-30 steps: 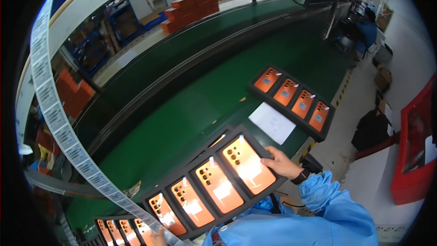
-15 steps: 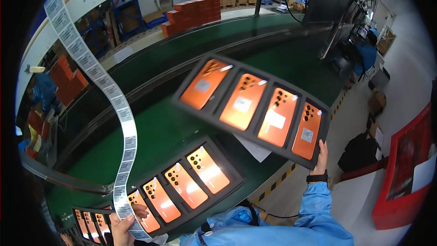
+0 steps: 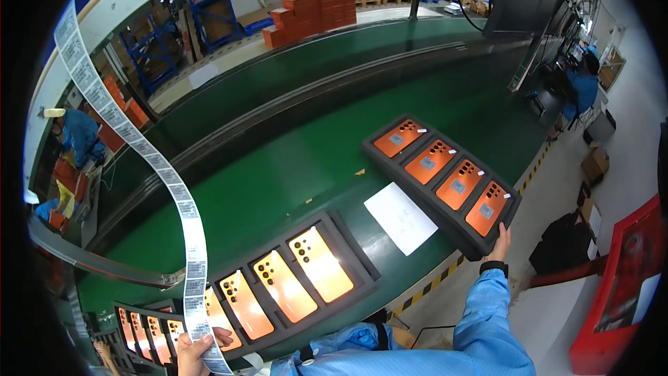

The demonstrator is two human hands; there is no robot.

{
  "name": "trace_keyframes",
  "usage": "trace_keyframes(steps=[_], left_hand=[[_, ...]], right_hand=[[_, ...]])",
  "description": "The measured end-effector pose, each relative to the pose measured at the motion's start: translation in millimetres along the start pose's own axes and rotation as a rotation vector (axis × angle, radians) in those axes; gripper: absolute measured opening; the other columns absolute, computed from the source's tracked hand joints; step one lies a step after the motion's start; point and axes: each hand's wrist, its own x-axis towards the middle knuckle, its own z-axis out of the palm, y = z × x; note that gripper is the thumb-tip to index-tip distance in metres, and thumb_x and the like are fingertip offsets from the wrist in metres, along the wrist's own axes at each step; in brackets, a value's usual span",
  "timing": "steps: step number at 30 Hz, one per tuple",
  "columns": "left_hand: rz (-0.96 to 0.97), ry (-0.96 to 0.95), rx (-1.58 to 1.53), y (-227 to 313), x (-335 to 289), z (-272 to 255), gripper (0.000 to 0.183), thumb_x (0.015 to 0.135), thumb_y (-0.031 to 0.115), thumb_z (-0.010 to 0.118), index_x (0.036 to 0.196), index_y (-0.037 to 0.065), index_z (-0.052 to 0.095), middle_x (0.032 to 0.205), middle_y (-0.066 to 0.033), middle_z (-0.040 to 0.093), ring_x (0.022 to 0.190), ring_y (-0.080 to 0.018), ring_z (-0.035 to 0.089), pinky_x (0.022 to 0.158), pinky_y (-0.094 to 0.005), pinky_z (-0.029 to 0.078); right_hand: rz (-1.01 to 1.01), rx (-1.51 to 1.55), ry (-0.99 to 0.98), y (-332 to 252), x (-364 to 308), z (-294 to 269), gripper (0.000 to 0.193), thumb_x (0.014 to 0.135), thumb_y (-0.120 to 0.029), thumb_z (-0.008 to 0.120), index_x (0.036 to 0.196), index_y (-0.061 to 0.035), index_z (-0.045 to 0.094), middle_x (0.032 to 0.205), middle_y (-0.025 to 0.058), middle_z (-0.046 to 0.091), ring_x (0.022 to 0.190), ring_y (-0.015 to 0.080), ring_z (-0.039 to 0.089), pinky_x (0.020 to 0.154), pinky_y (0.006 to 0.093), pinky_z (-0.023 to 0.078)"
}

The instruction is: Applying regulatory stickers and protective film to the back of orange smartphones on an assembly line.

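Note:
My left hand (image 3: 195, 354), low at the left, pinches a long white strip of printed labels (image 3: 189, 219), thumb in front and fingertips showing past its edge. The strip curves up to the top left. At the right, my right hand (image 3: 499, 242) grips the near corner of a dark grey foam tray (image 3: 424, 193) lying at the bench's edge. It holds several orange phones (image 3: 458, 186), backs up, each with a pale label. Nearer me, another grey tray (image 3: 362, 275) holds several orange phones (image 3: 284, 285) without such labels; the label strip partly covers it.
A white paper sheet (image 3: 401, 218) lies between the trays on the green surface (image 3: 278, 160). More phones in a tray (image 3: 142, 334) sit at lower left, near another person's hand (image 3: 104, 354). A red cabinet (image 3: 616, 299) stands at right. Orange boxes (image 3: 313, 15) are stacked beyond.
The labelled tray, tilted in the air before, has gone down and to the right onto the surface, uncovering more of the paper sheet. My left hand still holds the label strip.

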Motion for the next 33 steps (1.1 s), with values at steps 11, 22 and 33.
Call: trace_keyframes(steps=[11, 22, 33], left_hand=[[-0.221, -0.087, -0.097, 7.0, -9.6, 23.4, 0.012, 0.084, 0.003, 0.057, 0.091, -0.004, 0.065, 0.087, -0.0130, 0.068, 0.080, -0.0195, 0.066, 0.072, -0.0305, 0.053], [-0.372, -0.343, -0.082, -3.4, 22.6, 57.1, 0.021, 0.086, 0.008, 0.054, 0.101, -0.006, 0.061, 0.086, -0.0135, 0.067, 0.072, -0.0208, 0.066, 0.064, -0.0309, 0.054], [-0.269, -0.448, -0.117, -11.3, 25.4, 80.4, 0.027, 0.094, 0.011, 0.052, 0.115, -0.005, 0.056, 0.100, -0.0155, 0.066, 0.088, -0.0210, 0.065, 0.077, -0.0323, 0.054]], right_hand=[[-0.012, -0.096, 0.096, 31.6, -0.2, -37.4, 0.045, 0.091, -0.015, 0.053, 0.132, 0.0021, 0.045, 0.121, 0.0134, 0.055, 0.099, 0.0224, 0.060, 0.084, 0.0316, 0.050], [-0.201, -1.139, 0.177, 30.0, 15.5, -40.3, 0.046, 0.081, -0.019, 0.064, 0.120, 0.0043, 0.053, 0.110, 0.0232, 0.061, 0.102, 0.0382, 0.058, 0.089, 0.0408, 0.044], [-0.639, -0.588, -1.087, -58.2, -233.6, 210.1, 0.019, 0.079, -0.006, 0.064, 0.098, -0.0007, 0.067, 0.093, 0.0102, 0.060, 0.088, 0.0251, 0.056, 0.078, 0.0326, 0.045]])
